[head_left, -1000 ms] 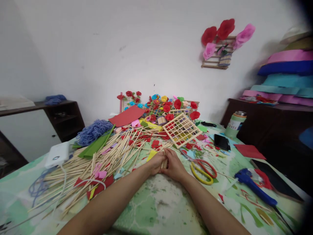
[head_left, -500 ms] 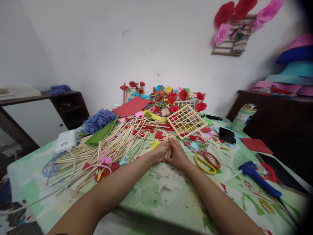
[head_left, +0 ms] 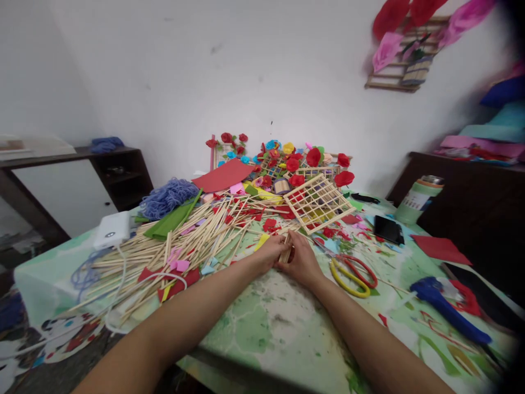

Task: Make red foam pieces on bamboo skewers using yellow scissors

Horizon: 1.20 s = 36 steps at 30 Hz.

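Note:
Near the middle of the table, my left hand (head_left: 274, 253) and my right hand (head_left: 300, 259) meet around a small bundle of short wooden sticks (head_left: 286, 253). Fingers of both hands close on it from either side and cover much of it. Just beyond my hands lies a wooden lattice frame (head_left: 318, 203). A pair of scissors (head_left: 351, 276) with red and yellow handles rests to the right of my right hand. Many loose wooden sticks (head_left: 213, 230) spread out to the left, with a yellow paper scrap (head_left: 261, 242) by my left hand.
A blue glue gun (head_left: 449, 312), a black phone (head_left: 388, 229) and a green bottle (head_left: 419, 200) stand or lie at the right. Blue yarn (head_left: 169, 198), a white box (head_left: 112, 230) with a cable, and red paper (head_left: 223, 175) are at the left and back. Paper flowers (head_left: 296, 164) crowd the far edge.
The whole view has shifted slightly, so most things sit a little further right. Both hands stay together on the stick bundle, with the right fingers slightly straighter.

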Each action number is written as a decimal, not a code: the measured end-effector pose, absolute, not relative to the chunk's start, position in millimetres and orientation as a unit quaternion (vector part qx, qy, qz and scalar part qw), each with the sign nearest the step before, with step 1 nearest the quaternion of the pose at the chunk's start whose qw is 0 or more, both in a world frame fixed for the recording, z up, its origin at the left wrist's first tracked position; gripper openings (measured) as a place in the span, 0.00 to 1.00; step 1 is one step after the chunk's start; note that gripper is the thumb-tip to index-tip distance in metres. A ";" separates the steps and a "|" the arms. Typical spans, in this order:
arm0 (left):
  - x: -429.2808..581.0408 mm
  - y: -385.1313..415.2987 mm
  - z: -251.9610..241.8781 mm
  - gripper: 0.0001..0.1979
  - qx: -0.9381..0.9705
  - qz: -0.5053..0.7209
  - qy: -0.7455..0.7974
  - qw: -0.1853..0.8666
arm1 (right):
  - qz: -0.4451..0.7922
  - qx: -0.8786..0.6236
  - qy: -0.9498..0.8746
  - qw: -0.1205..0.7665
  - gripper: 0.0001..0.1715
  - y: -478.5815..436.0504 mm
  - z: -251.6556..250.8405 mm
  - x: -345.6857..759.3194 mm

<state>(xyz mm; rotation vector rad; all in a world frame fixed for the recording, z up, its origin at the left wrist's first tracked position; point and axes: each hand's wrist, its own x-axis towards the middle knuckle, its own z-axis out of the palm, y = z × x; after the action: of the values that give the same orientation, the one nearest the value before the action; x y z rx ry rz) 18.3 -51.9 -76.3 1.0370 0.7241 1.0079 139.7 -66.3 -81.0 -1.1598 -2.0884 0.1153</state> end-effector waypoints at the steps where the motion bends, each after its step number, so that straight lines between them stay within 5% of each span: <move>1: 18.1 -51.6 -77.9 0.08 0.480 0.458 0.334 0.669 | 0.040 -0.450 -0.815 0.363 0.52 -66.2 -82.2 139.3; 10: 13.6 -52.2 -76.9 0.13 0.565 0.450 0.397 0.566 | 0.047 -0.457 -0.814 0.356 0.54 -71.5 -84.2 139.9; 23: 7.9 -56.7 -65.6 0.15 0.452 0.421 0.361 0.699 | 0.157 -0.407 -0.824 0.362 0.70 -68.0 -88.5 144.2; 36: 4.1 -63.4 -67.0 0.17 0.436 0.398 0.339 0.732 | 0.091 -0.415 -0.836 0.346 0.55 -75.9 -86.0 146.1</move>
<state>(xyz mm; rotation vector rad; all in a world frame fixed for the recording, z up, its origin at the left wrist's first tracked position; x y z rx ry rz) 4.1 -63.4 -67.0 0.9597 0.7454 0.8759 146.1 -75.9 -86.0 -1.0782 -2.1713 0.2373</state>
